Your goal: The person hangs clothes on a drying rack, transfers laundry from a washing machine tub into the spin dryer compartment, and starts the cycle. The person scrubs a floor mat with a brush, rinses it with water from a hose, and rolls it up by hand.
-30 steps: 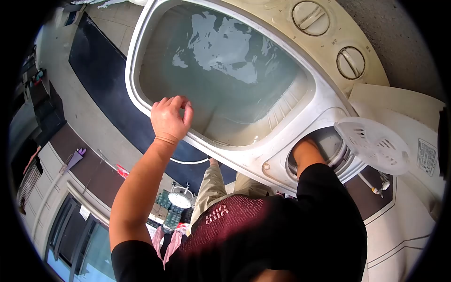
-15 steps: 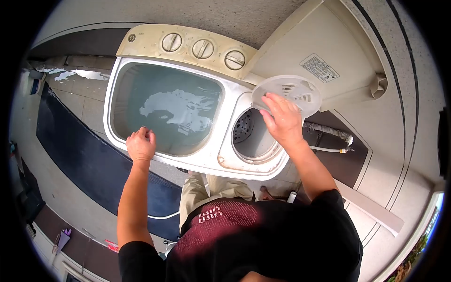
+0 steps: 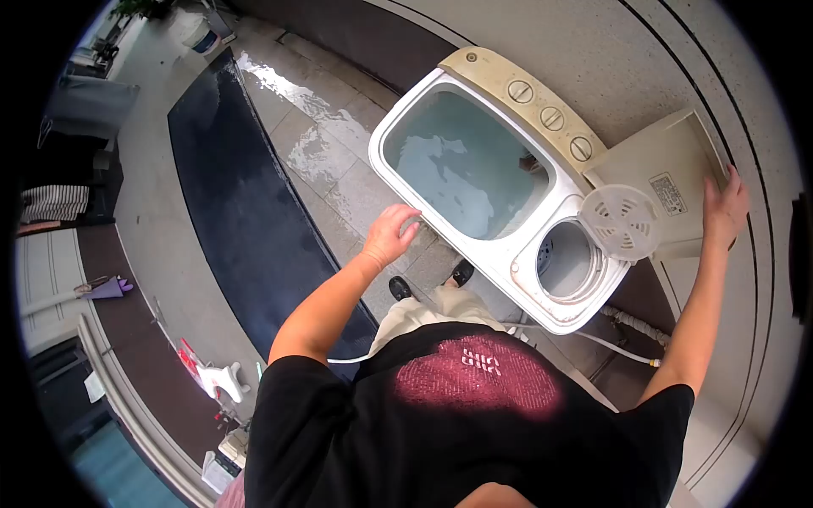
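A twin-tub washing machine (image 3: 487,254) stands before me, its larger wash tub filled with cloudy bluish water (image 3: 449,169). My right hand (image 3: 727,206) grips the outer edge of the raised spin-side lid (image 3: 656,157), thumb on the inner face and fingers over the edge. Below that lid, a translucent slotted spin cover (image 3: 620,222) is tipped up beside the round spin tub (image 3: 569,258). My left hand (image 3: 393,235) is at the wash tub's front rim with thumb and fingers apart, holding nothing; whether the fingertips touch the rim I cannot tell.
Three knobs (image 3: 552,118) sit on the yellowed control panel. A wall stands behind the machine. Wet paving (image 3: 330,157) and a long dark mat (image 3: 246,220) lie to the left. A ribbed hose (image 3: 635,323) runs beside the machine at right. A white bucket (image 3: 200,35) stands far off.
My right hand has gone from the slotted cover to the lid's edge. My left hand has shifted along the front rim. The view has turned, showing more ground at left.
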